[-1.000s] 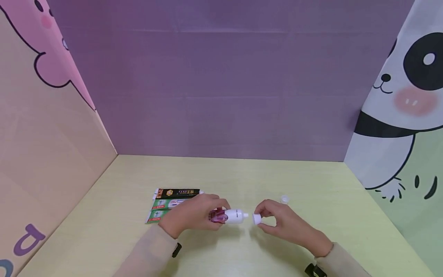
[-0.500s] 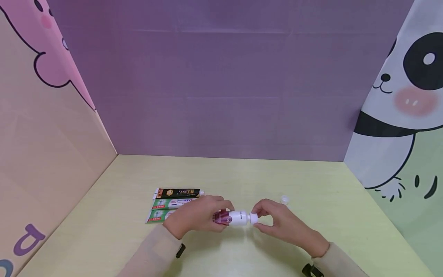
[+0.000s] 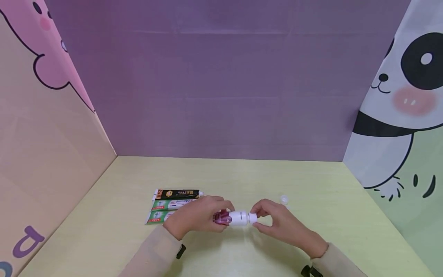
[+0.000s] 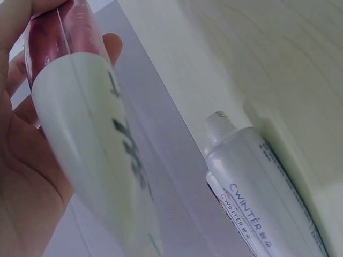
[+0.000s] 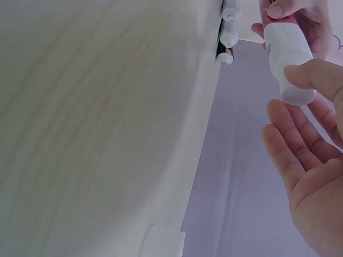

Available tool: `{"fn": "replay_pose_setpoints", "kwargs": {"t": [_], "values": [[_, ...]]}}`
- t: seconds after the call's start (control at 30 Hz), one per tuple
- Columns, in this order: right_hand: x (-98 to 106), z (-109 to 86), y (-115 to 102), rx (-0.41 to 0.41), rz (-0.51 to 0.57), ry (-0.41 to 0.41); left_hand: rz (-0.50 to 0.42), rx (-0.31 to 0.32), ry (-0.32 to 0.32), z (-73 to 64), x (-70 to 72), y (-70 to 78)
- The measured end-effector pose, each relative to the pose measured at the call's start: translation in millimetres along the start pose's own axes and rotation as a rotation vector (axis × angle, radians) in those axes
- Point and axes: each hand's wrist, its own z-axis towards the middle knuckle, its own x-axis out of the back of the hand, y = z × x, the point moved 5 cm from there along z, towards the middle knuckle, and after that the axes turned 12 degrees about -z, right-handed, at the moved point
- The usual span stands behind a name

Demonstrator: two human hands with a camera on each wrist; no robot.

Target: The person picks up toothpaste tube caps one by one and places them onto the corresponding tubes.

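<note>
Tube (image 3: 238,218) held above the surface (image 3: 228,179), short of its far edge (image 3: 242,159); left hand (image 3: 199,216) grips it, right hand (image 3: 282,220) pinches its cap (image 3: 253,218). Tilting the cap may cross-thread it; over-squeezing may cause leakage.

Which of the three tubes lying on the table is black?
The back tube of the row; the middle tube and front tube show green instead.

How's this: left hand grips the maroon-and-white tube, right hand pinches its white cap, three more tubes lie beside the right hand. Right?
The three tubes lie beside the left hand, not the right hand, per the head view. Maroon-and-white tube and cap: as stated.
</note>
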Motion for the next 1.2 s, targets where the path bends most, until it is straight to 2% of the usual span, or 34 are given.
{"fn": "replay_pose_setpoints", "kwargs": {"t": [0.3, 0.6, 0.87, 1.03, 1.2], "values": [[2, 2.4, 3, -0.017, 0.023, 0.023, 0.006, -0.017, 0.021, 2.0, 3.3, 0.4], [0, 4.1, 10, -0.171, 0.087, -0.079, 0.009, -0.026, 0.034, 4.3, 5.0, 1.9], [-4, 6.5, 15, -0.298, -0.006, -0.112, 0.015, -0.043, 0.042, 6.6, 5.3, 4.3], [-6, 5.0, 16, -0.384, -0.013, -0.135, 0.026, -0.051, 0.043, 7.6, 4.1, 5.4], [-3, 3.0, 16, -0.404, -0.038, -0.146, 0.019, -0.049, 0.032, 7.8, 2.6, 5.2]]}}
